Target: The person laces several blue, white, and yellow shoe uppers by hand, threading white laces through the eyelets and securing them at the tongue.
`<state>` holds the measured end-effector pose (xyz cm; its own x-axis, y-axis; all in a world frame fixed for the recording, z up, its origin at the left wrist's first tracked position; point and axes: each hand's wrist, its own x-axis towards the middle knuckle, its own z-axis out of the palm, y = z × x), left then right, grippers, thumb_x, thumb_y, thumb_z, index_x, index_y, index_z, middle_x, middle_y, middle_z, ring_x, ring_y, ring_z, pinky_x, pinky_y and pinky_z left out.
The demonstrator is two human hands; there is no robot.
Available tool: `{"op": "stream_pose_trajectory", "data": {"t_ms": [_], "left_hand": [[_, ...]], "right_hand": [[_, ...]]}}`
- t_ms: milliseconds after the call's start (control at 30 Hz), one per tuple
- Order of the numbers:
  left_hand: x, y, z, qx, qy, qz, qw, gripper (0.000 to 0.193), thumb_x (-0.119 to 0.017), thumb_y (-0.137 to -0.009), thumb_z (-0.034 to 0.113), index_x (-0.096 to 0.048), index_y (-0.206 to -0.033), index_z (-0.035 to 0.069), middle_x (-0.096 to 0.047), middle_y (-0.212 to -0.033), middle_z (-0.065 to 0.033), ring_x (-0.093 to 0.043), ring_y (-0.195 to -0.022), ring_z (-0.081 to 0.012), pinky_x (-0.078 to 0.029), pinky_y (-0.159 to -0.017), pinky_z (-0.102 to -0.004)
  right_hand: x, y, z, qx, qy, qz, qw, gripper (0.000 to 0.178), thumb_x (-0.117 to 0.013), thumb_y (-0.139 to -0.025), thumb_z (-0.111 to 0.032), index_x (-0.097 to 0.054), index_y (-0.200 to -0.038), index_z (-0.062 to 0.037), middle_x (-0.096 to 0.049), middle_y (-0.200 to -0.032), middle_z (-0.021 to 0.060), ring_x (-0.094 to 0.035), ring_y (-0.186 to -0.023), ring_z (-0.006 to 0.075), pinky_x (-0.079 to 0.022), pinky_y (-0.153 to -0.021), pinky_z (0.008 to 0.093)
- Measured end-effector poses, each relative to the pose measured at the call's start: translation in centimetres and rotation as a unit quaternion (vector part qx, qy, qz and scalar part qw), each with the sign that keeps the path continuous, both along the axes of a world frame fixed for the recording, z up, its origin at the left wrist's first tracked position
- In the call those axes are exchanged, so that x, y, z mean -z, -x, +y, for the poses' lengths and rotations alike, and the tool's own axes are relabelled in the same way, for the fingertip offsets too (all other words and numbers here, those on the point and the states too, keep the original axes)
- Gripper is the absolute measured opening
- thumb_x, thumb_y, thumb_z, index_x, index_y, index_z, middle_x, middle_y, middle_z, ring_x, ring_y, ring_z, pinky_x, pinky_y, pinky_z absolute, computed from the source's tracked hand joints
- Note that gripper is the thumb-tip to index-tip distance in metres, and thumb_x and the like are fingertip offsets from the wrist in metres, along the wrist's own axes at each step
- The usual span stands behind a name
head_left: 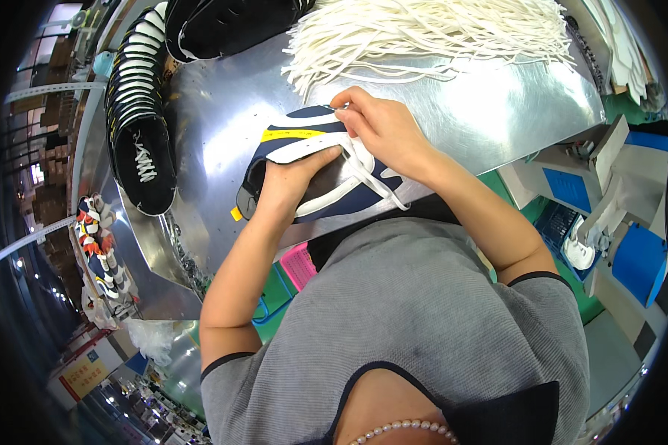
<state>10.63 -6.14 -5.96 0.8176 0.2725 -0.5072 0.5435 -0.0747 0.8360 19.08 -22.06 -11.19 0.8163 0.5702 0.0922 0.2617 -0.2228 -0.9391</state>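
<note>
Pearls in a necklace (404,428) sit nearest the lens, above a ribbed grey top (430,297) with dark trim. Beyond it, a person works on a navy, white and yellow shoe upper (338,194) held at the near edge of a metal table (223,96). Its long axis runs crosswise, rising slightly to the right: the open collar and yellow tab (236,213) are at the left, while the front end, partly behind the right arm, points right.

The left hand (297,176) reaches into the opening and grips the upper, thumb over the white edging. Close by but apart from it, the right hand (375,122) has thumb and forefinger drawn together at the upper's far edge; what lies between them cannot be made out. White lace (382,191) trails toward the near right.

Below the table, a pink basket (298,265) shows over green flooring (278,315). Across the tabletop, nested black uppers (145,159) line the left, and a thick bundle of white laces (430,37) covers the far side. Farther off, blue-fronted bins (640,259) stand at right and multicoloured shoes (100,248) at left.
</note>
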Motion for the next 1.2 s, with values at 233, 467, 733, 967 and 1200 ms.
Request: {"op": "stream_pose_trajectory", "data": {"t_ms": [233,467,733,967,1200], "left_hand": [[-3.3,3.2,3.5,0.093,0.281,-0.056,0.953,0.021,-0.074,-0.081,0.008,-0.065,-0.099,0.002,-0.060,-0.091,-0.0018,-0.055,-0.084,-0.0131,-0.044,-0.077,-0.0279],[-14.5,12.0,8.2,-0.122,0.281,-0.502,0.809,0.031,-0.073,-0.071,-0.002,-0.061,-0.100,0.005,-0.053,-0.087,-0.0022,-0.049,-0.079,-0.0154,-0.040,-0.074,-0.0288],[0.2,6.0,-1.5,0.143,-0.507,-0.311,0.791,0.021,-0.083,-0.066,0.008,-0.067,-0.079,0.006,-0.064,-0.100,-0.0080,-0.057,-0.092,-0.0286,-0.044,-0.080,-0.0392],[1.6,5.1,-1.2,0.075,-0.445,-0.283,0.846,0.028,-0.083,-0.071,0.012,-0.063,-0.089,0.005,-0.063,-0.087,-0.0095,-0.062,-0.077,-0.0302,-0.049,-0.068,-0.0386],[1.2,4.9,-0.9,0.071,-0.418,-0.208,0.882,0.032,-0.081,-0.078,0.020,-0.061,-0.096,0.003,-0.069,-0.086,-0.0127,-0.069,-0.074,-0.0302,-0.053,-0.065,-0.0377]], "right_hand": [[-0.2,0.4,1.4,0.085,0.150,-0.071,0.982,0.026,-0.053,-0.100,-0.027,-0.058,-0.114,-0.0051,-0.069,-0.077,0.0181,-0.068,-0.077,0.0380,-0.051,-0.071,0.0479],[0.0,0.3,2.0,0.108,0.153,-0.058,0.981,0.028,-0.054,-0.100,-0.029,-0.058,-0.117,-0.0069,-0.067,-0.072,0.0158,-0.067,-0.075,0.0369,-0.050,-0.071,0.0467],[-0.1,0.1,0.6,0.089,-0.043,0.021,0.995,0.026,-0.055,-0.099,-0.027,-0.059,-0.116,-0.0070,-0.067,-0.072,0.0075,-0.066,-0.065,0.0257,-0.049,-0.066,0.0382],[-2.6,5.4,-2.8,0.003,-0.065,0.021,0.998,0.022,-0.057,-0.097,-0.015,-0.056,-0.116,-0.0051,-0.066,-0.073,0.0094,-0.066,-0.066,0.0256,-0.048,-0.060,0.0360],[-1.6,6.8,-2.9,-0.038,0.054,0.024,0.997,0.022,-0.059,-0.097,-0.020,-0.052,-0.113,-0.0066,-0.068,-0.080,0.0123,-0.067,-0.073,0.0338,-0.050,-0.066,0.0435]]}}
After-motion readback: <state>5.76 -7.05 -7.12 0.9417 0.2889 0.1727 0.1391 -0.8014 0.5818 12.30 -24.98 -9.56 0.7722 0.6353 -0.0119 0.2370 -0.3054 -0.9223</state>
